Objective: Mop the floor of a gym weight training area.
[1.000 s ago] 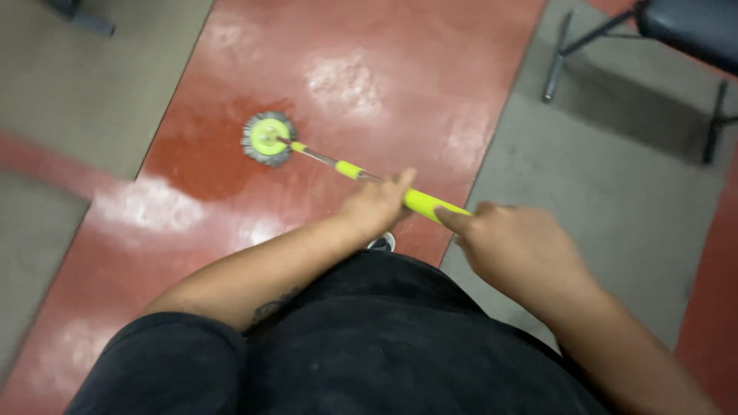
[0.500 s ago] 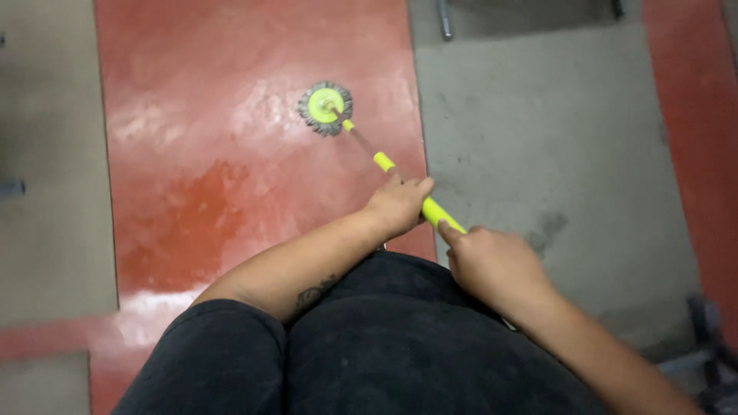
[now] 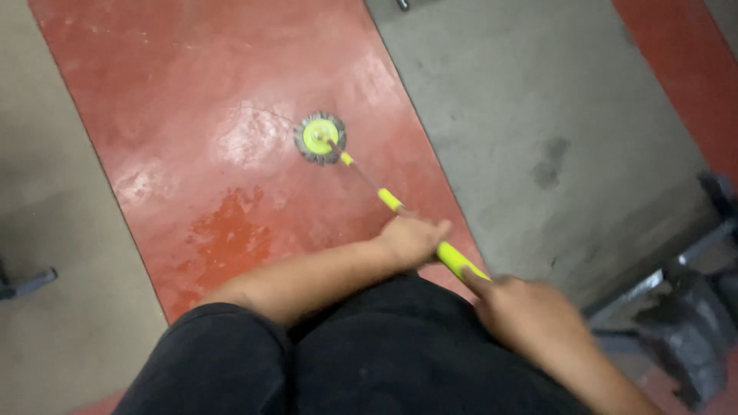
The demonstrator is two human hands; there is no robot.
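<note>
Simply yellow-handled mop (image 3: 320, 138), grey-fringed head.

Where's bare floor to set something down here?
Free: the grey concrete strip right of the mop head, and the red floor to its left. Crowded: lower right, dark equipment beside the right hand; the left hand grips the mop handle.

The mop head (image 3: 320, 138) is a bright yellow-green disc ringed with grey strands, at eleven o'clock from the hands. Its handle (image 3: 400, 211) alternates thin metallic grey with yellow-green grips. The floor (image 3: 192, 115) under it is glossy brick red with a darker wet patch at eight o'clock of the mop head; grey concrete bands (image 3: 538, 115) flank it. The person's shirt (image 3: 369, 361) is black.
</note>
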